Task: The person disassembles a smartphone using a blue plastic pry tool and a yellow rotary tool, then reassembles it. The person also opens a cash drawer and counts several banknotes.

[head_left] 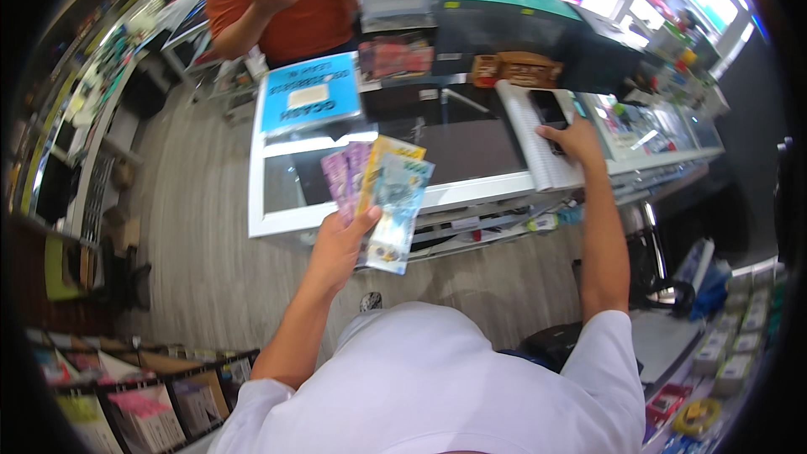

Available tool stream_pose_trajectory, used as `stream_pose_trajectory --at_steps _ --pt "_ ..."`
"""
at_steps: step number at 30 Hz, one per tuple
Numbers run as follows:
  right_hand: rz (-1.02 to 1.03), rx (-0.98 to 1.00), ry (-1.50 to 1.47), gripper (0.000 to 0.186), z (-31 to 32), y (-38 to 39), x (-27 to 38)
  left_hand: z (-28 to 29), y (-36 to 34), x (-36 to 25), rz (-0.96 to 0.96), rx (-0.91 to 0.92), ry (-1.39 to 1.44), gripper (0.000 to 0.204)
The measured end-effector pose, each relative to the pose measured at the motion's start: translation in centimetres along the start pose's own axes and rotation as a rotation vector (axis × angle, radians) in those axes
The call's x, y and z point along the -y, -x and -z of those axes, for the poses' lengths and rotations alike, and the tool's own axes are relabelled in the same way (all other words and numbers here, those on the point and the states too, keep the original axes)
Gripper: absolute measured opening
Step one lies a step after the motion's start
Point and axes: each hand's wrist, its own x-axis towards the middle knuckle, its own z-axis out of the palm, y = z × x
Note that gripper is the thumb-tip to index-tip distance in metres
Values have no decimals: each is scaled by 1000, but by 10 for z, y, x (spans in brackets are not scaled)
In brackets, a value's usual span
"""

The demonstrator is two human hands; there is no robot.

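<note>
My left hand grips a fan of banknotes over the near edge of the glass counter. The fan shows a blue-green note in front, a yellow one behind it and purple ones at its left. Off to the right, my right hand reaches across the counter, its fingers around the lower end of a black smartphone. That phone lies on an open spiral notebook with white pages. Whether the phone is lifted off the page I cannot tell.
The glass-topped counter has a white frame. A blue sign lies at its left, with a wooden holder toward the back. Across it stands a person in an orange shirt, holding something pale. Box-filled shelves flank me.
</note>
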Motion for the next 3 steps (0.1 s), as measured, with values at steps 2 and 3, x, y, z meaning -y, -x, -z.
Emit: stream_pose_trajectory --at_steps 2,3 --pt "-55 313 -432 109 1 -14 -9 1 1 0 3 -15 -36 47" --pt "-30 331 -437 109 -10 -22 -3 -1 3 0 28 -15 32 50"
